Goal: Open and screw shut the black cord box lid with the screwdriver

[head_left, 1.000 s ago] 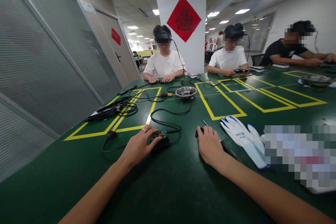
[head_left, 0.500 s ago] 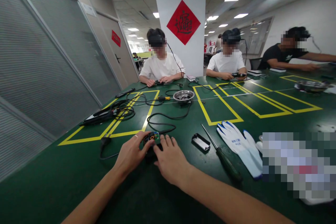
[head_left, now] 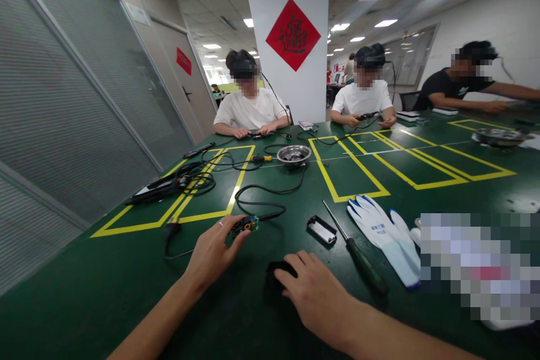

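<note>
My left hand (head_left: 213, 247) pinches a small circuit board (head_left: 247, 226) with a round copper-coloured part, between thumb and fingers. A black cable (head_left: 272, 215) runs out from the board's right end. My right hand (head_left: 312, 292) grips a black plastic casing (head_left: 275, 274), low over the table and apart from the board; the fingers hide part of it. To the right of the board lies a black-rimmed casing half (head_left: 322, 231) with a pale inside. Beside that rests a screwdriver (head_left: 356, 253) with a dark green handle.
White gloves (head_left: 382, 236) with blue edging lie right of the screwdriver, near a blurred-out object (head_left: 476, 270). Ahead stands a metal bowl (head_left: 294, 154) holding small parts. Coiled cables and tools (head_left: 181, 180) lie to the left. Several people sit across the green table (head_left: 139, 281).
The casing has come apart from the circuit board. My right hand has moved right and nearer to me with the casing, while my left hand keeps the board almost in place.
</note>
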Motion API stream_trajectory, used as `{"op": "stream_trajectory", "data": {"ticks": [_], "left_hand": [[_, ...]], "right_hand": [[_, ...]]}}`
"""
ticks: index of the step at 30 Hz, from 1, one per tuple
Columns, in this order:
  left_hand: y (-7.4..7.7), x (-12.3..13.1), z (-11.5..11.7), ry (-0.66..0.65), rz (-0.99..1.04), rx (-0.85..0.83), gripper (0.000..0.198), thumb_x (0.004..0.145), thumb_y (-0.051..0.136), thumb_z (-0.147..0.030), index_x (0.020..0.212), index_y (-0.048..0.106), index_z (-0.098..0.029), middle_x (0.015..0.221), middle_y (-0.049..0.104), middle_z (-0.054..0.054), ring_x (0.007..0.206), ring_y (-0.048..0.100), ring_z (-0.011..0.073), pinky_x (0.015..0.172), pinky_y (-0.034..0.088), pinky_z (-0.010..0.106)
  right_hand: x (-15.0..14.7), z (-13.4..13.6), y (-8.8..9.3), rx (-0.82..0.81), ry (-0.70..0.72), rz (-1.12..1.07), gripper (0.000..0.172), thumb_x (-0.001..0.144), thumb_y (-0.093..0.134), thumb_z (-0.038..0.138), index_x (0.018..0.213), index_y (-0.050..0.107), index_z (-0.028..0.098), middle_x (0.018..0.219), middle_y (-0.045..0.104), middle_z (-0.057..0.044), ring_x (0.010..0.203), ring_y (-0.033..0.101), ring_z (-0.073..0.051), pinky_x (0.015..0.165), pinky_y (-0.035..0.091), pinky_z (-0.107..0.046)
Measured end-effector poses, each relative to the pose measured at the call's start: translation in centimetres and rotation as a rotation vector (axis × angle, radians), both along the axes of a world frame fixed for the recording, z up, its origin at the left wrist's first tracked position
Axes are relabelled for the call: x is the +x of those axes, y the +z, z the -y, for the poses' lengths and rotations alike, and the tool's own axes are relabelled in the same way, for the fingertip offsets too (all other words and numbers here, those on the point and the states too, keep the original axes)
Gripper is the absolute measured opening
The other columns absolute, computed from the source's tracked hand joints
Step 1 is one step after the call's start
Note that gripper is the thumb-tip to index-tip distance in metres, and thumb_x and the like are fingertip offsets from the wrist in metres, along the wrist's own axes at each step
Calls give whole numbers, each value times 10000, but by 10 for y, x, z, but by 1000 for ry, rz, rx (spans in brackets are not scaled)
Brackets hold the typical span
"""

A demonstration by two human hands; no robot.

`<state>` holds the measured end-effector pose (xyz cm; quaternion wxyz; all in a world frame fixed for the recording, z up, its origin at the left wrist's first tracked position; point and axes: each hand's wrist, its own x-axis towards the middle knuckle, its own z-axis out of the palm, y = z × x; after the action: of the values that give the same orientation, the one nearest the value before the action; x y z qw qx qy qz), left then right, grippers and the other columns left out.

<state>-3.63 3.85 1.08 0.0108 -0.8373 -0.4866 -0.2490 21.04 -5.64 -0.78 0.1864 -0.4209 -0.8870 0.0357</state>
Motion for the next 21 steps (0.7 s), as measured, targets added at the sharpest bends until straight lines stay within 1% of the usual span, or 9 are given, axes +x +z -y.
{"op": "stream_trajectory", "data": {"ticks": [2, 5, 8, 10, 12, 15, 17, 19, 21], "left_hand": [[3, 6, 4, -19, 24, 8, 314, 940, 473, -417, 1187, 477, -223, 1092, 601, 59, 975, 594, 221, 848, 470, 327], [5, 17, 15, -93, 50, 12, 290, 946, 476, -384, 1181, 474, -215, 1062, 598, 62, 964, 588, 212, 848, 467, 328], [4, 29, 27, -163, 21, -1, 300, 943, 487, -378, 1187, 469, -204, 1040, 591, 73, 939, 584, 213, 827, 469, 337], [3, 36, 35, -216, 3, -5, 326, 934, 502, -398, 1190, 463, -200, 1011, 589, 76, 898, 580, 214, 794, 471, 340], [2, 42, 43, -273, 4, -14, 346, 929, 509, -405, 1202, 449, -200, 1003, 586, 77, 891, 575, 215, 786, 469, 340], [4, 50, 52, -331, 16, -29, 365, 926, 510, -422, 1208, 436, -201, 1009, 585, 77, 899, 566, 216, 794, 461, 339], [8, 55, 56, -324, 0, -82, 355, 930, 494, -441, 1188, 451, -200, 1006, 587, 77, 902, 561, 221, 804, 454, 350], [13, 59, 59, -306, -50, -158, 387, 908, 502, -507, 1152, 482, -208, 995, 594, 75, 891, 558, 234, 801, 447, 369], [16, 63, 62, -335, -88, -209, 608, 789, 578, -648, 1193, 474, -205, 1032, 597, 88, 915, 555, 265, 829, 436, 406]], "right_hand": [[12, 8, -2, -10, 17, -6, 387, 858, 533, 259, 1243, 501, 240, 1161, 580, -70, 1025, 543, -238, 842, 515, -425], [33, 11, 3, 8, -19, -89, 467, 872, 527, 296, 1323, 417, 244, 1302, 508, -69, 1170, 488, -222, 972, 470, -419], [49, 4, 17, 104, -135, -252, 370, 911, 445, 230, 1281, 454, 249, 1256, 529, -62, 1168, 490, -178, 1008, 449, -405], [52, -2, 25, 172, -187, -272, 407, 899, 470, 242, 1305, 441, 232, 1281, 510, -84, 1208, 463, -203, 1017, 443, -440], [47, -8, 30, 196, -169, -216, 475, 883, 494, 232, 1350, 406, 214, 1334, 479, -97, 1270, 410, -237, 1050, 408, -485], [36, -13, 29, 169, -62, -137, 435, 877, 453, 122, 1304, 468, 203, 1188, 585, -66, 1155, 504, -201, 1072, 382, -481], [34, -13, 25, 160, -23, -131, 399, 868, 437, 77, 1238, 526, 199, 1045, 626, -49, 1007, 563, -176, 1001, 447, -444], [37, -12, 20, 166, -21, -134, 378, 862, 448, 77, 1205, 552, 198, 1007, 627, -59, 947, 572, -183, 902, 499, -423], [43, -9, 14, 185, -18, -137, 364, 863, 450, 87, 1191, 562, 198, 996, 625, -70, 920, 574, -189, 848, 515, -417]]}}
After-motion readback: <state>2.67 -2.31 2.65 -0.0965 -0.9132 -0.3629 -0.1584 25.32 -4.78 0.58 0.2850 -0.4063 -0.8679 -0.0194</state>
